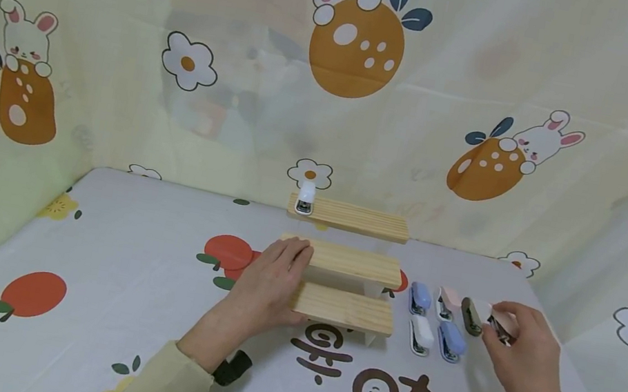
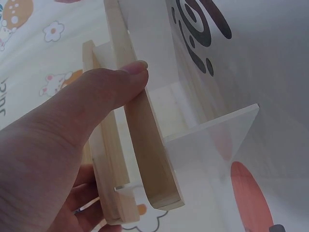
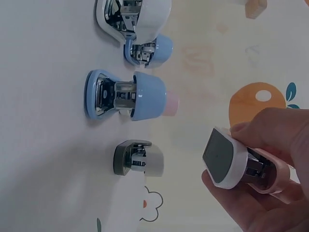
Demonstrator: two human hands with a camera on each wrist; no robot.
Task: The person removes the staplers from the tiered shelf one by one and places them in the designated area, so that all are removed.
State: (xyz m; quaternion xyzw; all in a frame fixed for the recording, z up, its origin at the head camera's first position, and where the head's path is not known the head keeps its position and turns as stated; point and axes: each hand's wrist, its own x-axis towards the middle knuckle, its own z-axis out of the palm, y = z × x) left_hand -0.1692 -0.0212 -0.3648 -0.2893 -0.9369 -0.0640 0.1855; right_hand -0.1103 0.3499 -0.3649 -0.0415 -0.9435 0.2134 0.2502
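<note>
My left hand (image 1: 270, 283) grips a small stepped wooden shelf (image 1: 341, 307) at its left end. The left wrist view shows the thumb on one plank (image 2: 157, 179) and fingers curled behind another. My right hand (image 1: 531, 357) holds a mini stapler (image 3: 236, 164) off the table, at the right. It has a pink body, a white base and a grey underside, which faces the right wrist camera. Left of that hand stand a grey-and-white stapler (image 1: 472, 317), a pink one (image 1: 448, 301) and, nearer me, a blue one (image 1: 451, 342). A white stapler (image 1: 305, 198) stands on the shelf's top plank.
Another blue stapler (image 1: 420, 299) and a white one (image 1: 422, 335) stand close to the shelf's right side. The printed tablecloth (image 1: 107, 258) covers the table. Behind it hangs a patterned curtain (image 1: 239, 120), with more curtain at both sides.
</note>
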